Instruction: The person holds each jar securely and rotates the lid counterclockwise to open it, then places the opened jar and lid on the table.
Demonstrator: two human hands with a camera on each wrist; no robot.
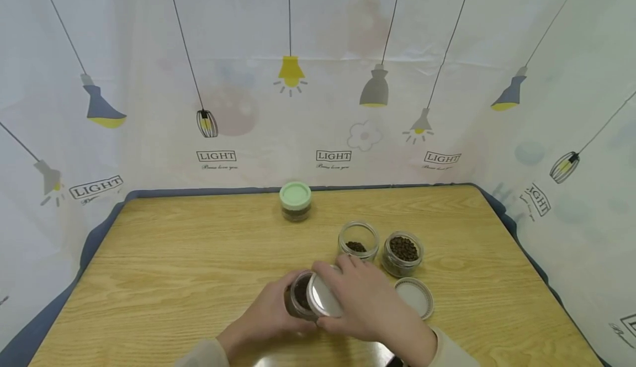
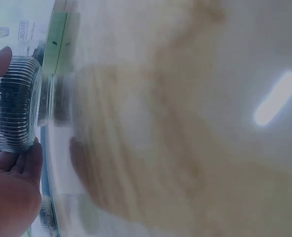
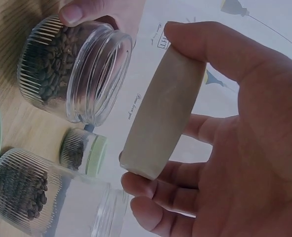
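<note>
My left hand (image 1: pixel 272 307) grips a ribbed glass jar (image 1: pixel 293 301) low in the middle of the table. Dark coffee beans show through its wall in the right wrist view, where the jar (image 3: pixel 47 69) leans with its mouth open. In the left wrist view, the thumb and fingers hold the jar (image 2: pixel 15 106) from opposite sides. The right hand (image 1: pixel 365 299) pinches a round pale lid (image 1: pixel 324 296) by its edge, thumb on one side and fingertips on the other. Seen from the right wrist, the lid (image 3: pixel 163 113) stands tilted just off the jar's rim.
Beyond the right hand stand an uncovered jar with a few beans (image 1: pixel 359 235) and a fuller uncovered jar (image 1: pixel 403 261). Another round lid (image 1: pixel 415 297) lies beside my right wrist. A green-lidded jar (image 1: pixel 295 201) stands at the back edge, before the printed cloth wall (image 1: pixel 318 118).
</note>
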